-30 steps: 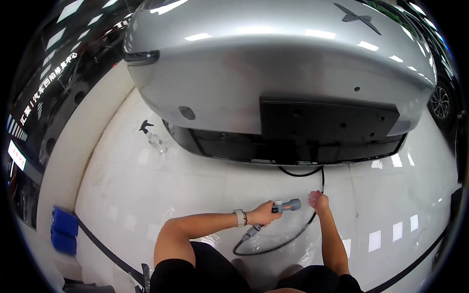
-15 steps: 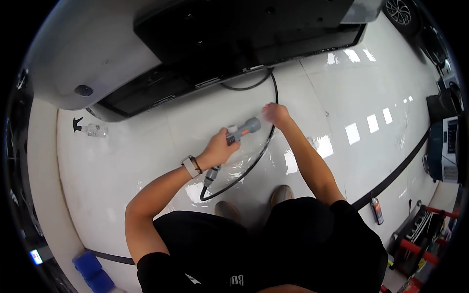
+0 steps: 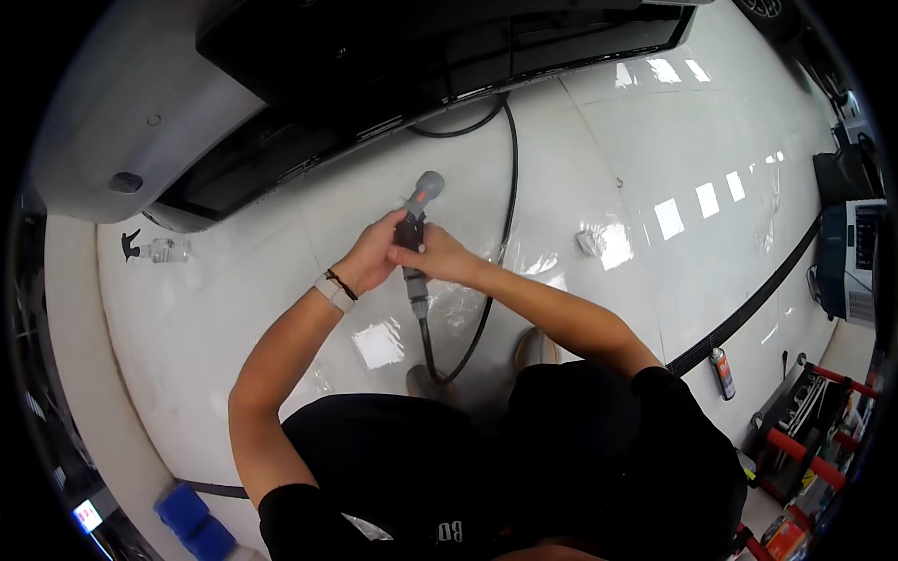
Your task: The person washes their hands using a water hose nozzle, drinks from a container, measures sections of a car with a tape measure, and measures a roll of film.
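A grey and black hose nozzle (image 3: 417,224) with a round head and an orange mark is held upright in front of me, its head pointing toward the car. My left hand (image 3: 376,252) is closed around its upper body from the left side. On the right, my right hand (image 3: 438,254) wraps the grip just below, its thumb across the front. From the nozzle's lower end a black hose (image 3: 512,187) loops near my shoes and runs up to the car's edge. Parts of the nozzle are hidden by my fingers.
The car's rear end (image 3: 309,122) spans the top. A spray bottle (image 3: 168,251) lies at the left. At right are an aerosol can (image 3: 722,374), a red-framed tool cart (image 3: 795,449) and a blue-grey machine (image 3: 847,262). Blue blocks (image 3: 195,522) sit lower left. The glossy floor (image 3: 309,215) shows wet-looking patches.
My right hand has come left from beside the hose onto the nozzle. The nozzle has turned from pointing right to pointing up, and the hose loop has shifted with it.
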The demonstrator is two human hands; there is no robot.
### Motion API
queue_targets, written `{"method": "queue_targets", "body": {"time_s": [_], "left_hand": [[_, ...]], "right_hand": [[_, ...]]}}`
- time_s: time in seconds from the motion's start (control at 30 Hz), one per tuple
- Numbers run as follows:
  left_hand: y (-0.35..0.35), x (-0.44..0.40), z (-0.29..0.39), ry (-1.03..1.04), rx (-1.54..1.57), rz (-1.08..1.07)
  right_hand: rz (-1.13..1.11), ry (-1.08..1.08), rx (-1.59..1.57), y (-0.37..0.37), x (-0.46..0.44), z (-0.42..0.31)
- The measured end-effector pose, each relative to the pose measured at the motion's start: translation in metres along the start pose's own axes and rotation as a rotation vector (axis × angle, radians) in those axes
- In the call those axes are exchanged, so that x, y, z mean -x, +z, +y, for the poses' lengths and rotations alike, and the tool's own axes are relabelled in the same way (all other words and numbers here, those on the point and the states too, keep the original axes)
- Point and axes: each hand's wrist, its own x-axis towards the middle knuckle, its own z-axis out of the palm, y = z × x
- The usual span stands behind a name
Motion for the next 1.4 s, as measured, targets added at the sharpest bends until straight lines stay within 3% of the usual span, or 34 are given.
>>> {"method": "queue_targets", "body": {"time_s": [0.1,0.17,0.23,0.3,0.37,0.43,0.5,0.57,0.6,0.63,0.7,0.83,0.9,0.97,1.07,1.13,1.17,1.27,1.3,1.37,1.4], "left_hand": [[0.011,0.012,0.011,0.036,-0.217,0.104],[-0.007,0.004,0.009,-0.006,-0.230,0.087],[-0.014,0.003,0.003,-0.025,-0.044,-0.073],[-0.001,0.013,0.007,-0.041,-0.010,-0.134],[0.019,0.026,0.014,-0.086,0.037,-0.264],[0.015,0.024,0.014,-0.045,0.056,-0.215],[-0.001,0.022,0.017,-0.043,-0.062,-0.216],[-0.035,0.012,0.020,0.000,-0.003,-0.080],[-0.049,0.012,0.021,0.025,0.044,0.048],[-0.051,0.021,0.026,0.113,0.118,0.107],[-0.081,0.016,0.039,0.132,0.151,0.142],[-0.132,0.040,0.058,0.144,0.027,0.118],[-0.152,0.048,0.055,0.306,-0.004,0.185],[-0.167,0.057,0.054,0.266,0.058,0.328],[-0.199,0.068,0.049,0.370,0.297,0.526],[-0.218,0.081,0.055,0.475,0.451,0.532],[-0.225,0.087,0.059,0.575,0.599,0.528],[-0.247,0.106,0.079,0.789,0.690,0.498],[-0.247,0.113,0.087,0.842,0.712,0.517],[-0.230,0.113,0.096,0.892,0.794,0.549],[-0.230,0.107,0.097,0.925,0.680,0.482]], "right_hand": [[0.103,-0.124,0.182,0.006,-0.009,0.028],[0.131,-0.011,0.012,0.007,-0.009,0.036],[0.148,0.005,0.076,0.017,0.006,0.020],[0.361,-0.237,0.091,0.039,0.010,0.025],[0.313,-0.191,0.114,0.030,0.018,0.015],[0.143,-0.268,-0.040,0.020,0.014,0.017],[0.144,-0.287,-0.094,0.019,0.020,0.015],[-0.202,0.042,-0.268,0.016,0.042,-0.014],[-0.287,0.087,-0.309,0.021,0.049,-0.018],[-0.318,0.098,-0.300,0.027,0.057,-0.022],[-0.659,0.049,-0.187,0.033,0.069,-0.030],[-0.817,0.050,-0.092,0.043,0.087,-0.049],[-0.591,-0.006,0.019,0.041,0.095,-0.056],[-0.392,-0.099,0.033,0.037,0.100,-0.064],[-0.380,-0.120,-0.025,0.032,0.099,-0.078],[-0.603,-0.053,-0.084,0.029,0.097,-0.083],[-0.606,-0.052,-0.084,0.029,0.095,-0.085],[-0.837,0.004,-0.018,0.028,0.083,-0.084],[-0.842,0.007,-0.017,0.028,0.077,-0.073],[-0.660,-0.008,0.066,0.026,0.066,-0.054],[-0.515,-0.006,0.118,0.028,0.066,-0.053]]}}
